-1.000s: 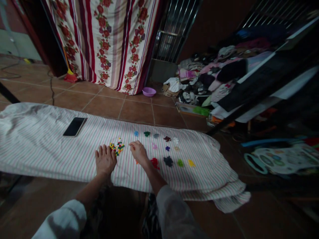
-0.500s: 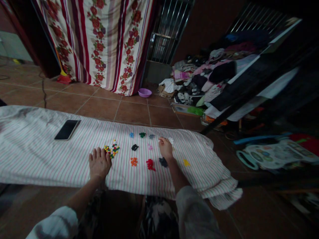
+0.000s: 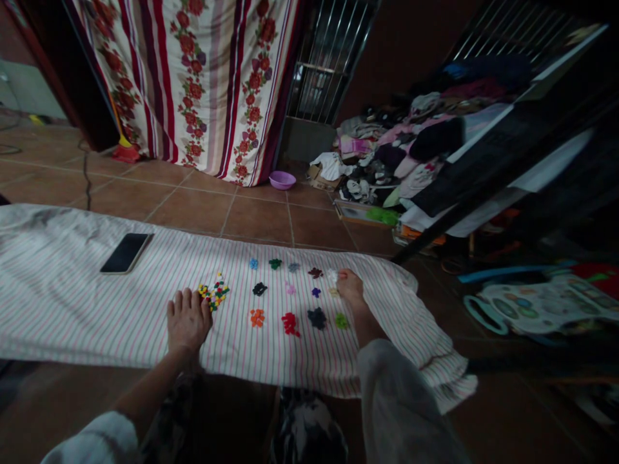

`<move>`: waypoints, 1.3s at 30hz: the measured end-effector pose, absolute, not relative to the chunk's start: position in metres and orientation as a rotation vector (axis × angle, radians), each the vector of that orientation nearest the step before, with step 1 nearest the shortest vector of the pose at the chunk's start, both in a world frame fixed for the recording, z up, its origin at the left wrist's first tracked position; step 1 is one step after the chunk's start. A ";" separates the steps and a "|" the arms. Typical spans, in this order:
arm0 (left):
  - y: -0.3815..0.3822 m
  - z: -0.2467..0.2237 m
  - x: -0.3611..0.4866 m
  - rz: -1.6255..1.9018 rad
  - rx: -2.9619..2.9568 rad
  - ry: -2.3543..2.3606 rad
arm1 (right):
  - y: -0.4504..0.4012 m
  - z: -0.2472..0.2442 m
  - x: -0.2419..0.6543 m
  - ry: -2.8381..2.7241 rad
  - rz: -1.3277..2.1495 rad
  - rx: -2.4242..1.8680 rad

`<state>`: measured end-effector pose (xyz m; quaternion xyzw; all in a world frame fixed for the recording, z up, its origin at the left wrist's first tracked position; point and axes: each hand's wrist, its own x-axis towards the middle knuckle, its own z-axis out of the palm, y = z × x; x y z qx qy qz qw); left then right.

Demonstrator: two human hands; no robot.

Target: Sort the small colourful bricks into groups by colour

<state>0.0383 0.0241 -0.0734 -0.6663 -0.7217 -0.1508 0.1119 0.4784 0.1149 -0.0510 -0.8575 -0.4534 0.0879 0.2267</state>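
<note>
Right now the purple basin (image 3: 282, 181) is sitting on the floor (image 3: 256, 214) beside the curtain (image 3: 217, 96), its inside too dim to read. My left fingers (image 3: 187, 299) are lying open on the striped cloth (image 3: 120, 316), touching the mixed pile (image 3: 216, 294)'s edge. My right fingers (image 3: 343, 276) are pinching together at the white pile (image 3: 332, 275); whether they're gripping a piece, I can't tell

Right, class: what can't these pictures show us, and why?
Head view: whether the right hand holds anything; fingertips too small, blurred.
Head view: what lies beneath the left hand; palm covers it.
Head view: left end of the striped cloth; cut by picture edge.
Head view: exact count of the mixed pile; too small.
</note>
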 end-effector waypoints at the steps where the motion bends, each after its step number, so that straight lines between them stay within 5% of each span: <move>1: 0.024 -0.073 0.038 -0.444 -1.951 -2.121 | 0.117 -0.052 0.480 -1.258 0.252 -2.363; 20: 0.025 -0.073 0.039 -0.397 -1.967 -2.124 | 0.130 -0.078 0.498 -1.829 0.106 -2.104; 39: 0.026 -0.078 0.038 -0.432 -1.954 -2.123 | 0.135 -0.080 0.503 -1.823 -0.028 -2.091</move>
